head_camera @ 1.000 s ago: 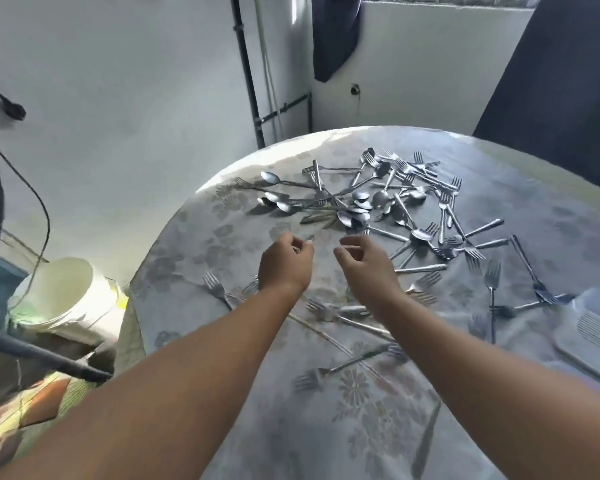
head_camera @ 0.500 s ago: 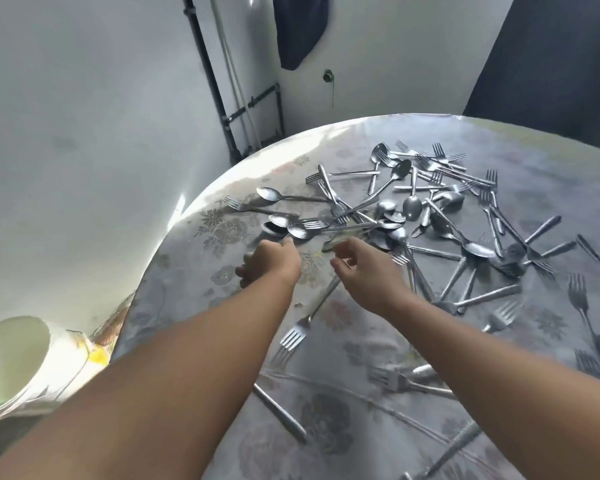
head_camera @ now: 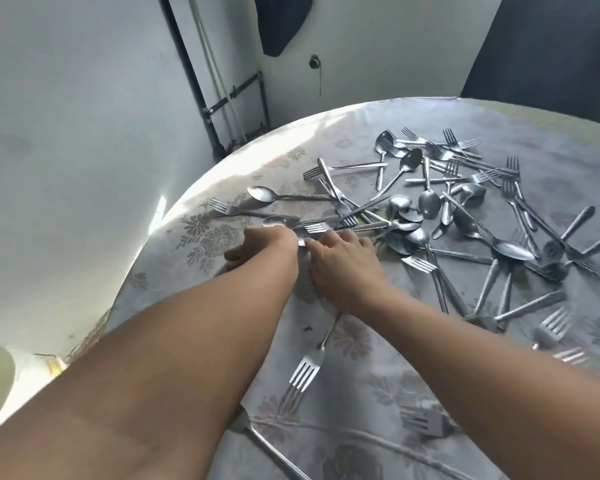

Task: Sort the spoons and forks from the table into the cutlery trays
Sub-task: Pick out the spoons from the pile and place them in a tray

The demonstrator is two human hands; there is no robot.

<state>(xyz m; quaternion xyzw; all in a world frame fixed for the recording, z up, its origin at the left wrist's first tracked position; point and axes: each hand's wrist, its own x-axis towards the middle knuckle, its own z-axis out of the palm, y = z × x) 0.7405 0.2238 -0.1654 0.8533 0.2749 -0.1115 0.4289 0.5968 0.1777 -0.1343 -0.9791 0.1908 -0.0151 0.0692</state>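
- The round table (head_camera: 378, 393), covered with a floral cloth, stands near a white wall (head_camera: 84, 116); the view has swung left and closer since a second ago, and the white tray seen then at the right edge is now out of frame.
- Spoons and forks lie in a tangled pile (head_camera: 447, 202) on the far half of the table; loose forks lie nearer you, one fork (head_camera: 307, 370) just below your wrists.
- Your left hand (head_camera: 267, 245) has advanced from mid-table to the near left edge of the pile. Its fingers are hidden behind the wrist, so you cannot tell whether it holds anything.
- Your right hand (head_camera: 343, 258) has moved with it and rests beside the left, fingers bent down onto a spoon (head_camera: 302, 237) and handles there; a closed hold is not confirmed.
- Judgement: nothing is sorted yet. Both hands are at the pick-up stage; secure one piece type first, then locate the trays.
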